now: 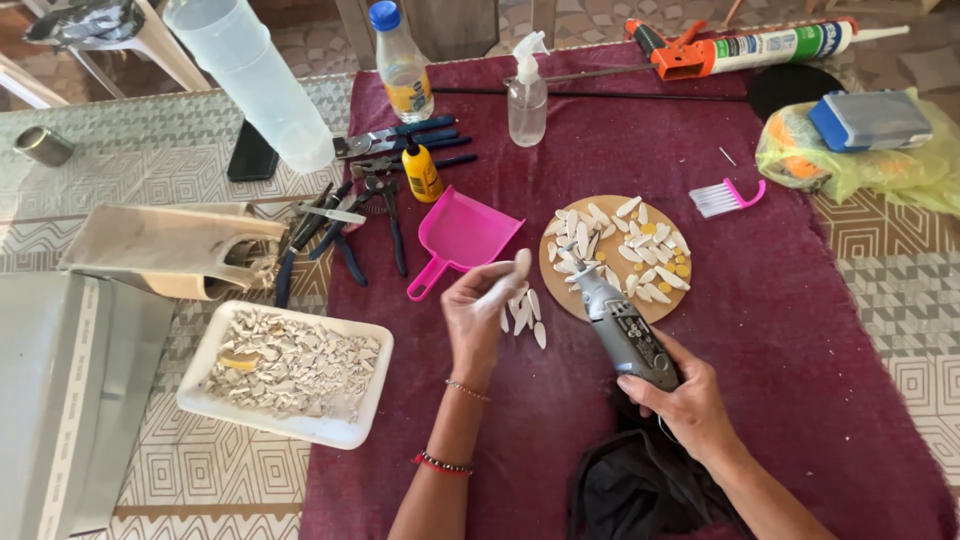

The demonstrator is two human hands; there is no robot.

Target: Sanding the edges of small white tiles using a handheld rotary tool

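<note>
My left hand pinches a small white petal-shaped ceramic piece above the maroon cloth. A grey rotary tool is gripped in my right hand, its tip pointing up-left at the edge of a round wooden disc. White petal pieces and small yellow dots cover much of that disc. A few more loose white petals lie on the cloth between my hands.
A white tray of broken tile bits sits at left. Beyond it lie pliers and cutters, a pink dustpan, a yellow glue bottle, a spray bottle, a caulking gun, a pink-handled brush and a yellow bag.
</note>
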